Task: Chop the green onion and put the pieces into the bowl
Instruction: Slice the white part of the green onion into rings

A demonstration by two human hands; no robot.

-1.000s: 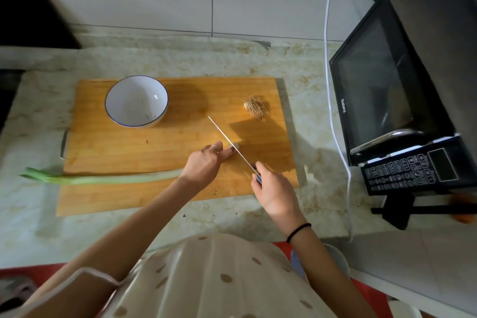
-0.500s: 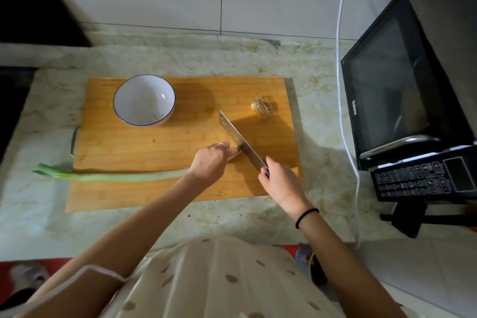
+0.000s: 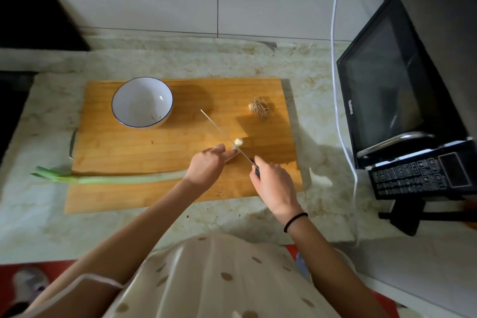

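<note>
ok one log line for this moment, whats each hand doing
left hand: pins green onion on cutting board | right hand: grips knife, blade at white end | cut piece beside blade | bowl: no pieces

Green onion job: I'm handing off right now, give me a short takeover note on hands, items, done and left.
Left hand: pins the white end of the green onion on the cutting board, fingers beside the blade.
Right hand: grips the knife, blade edge-down at the onion's end.
Items: one small cut piece lies by the blade; the root tuft sits apart near the board's far right; the leafy tips overhang the board's left edge. The bowl at far left holds no pieces.
Done: root off, first slice.
Left: chop the remaining stalk, move pieces into the bowl.
</note>
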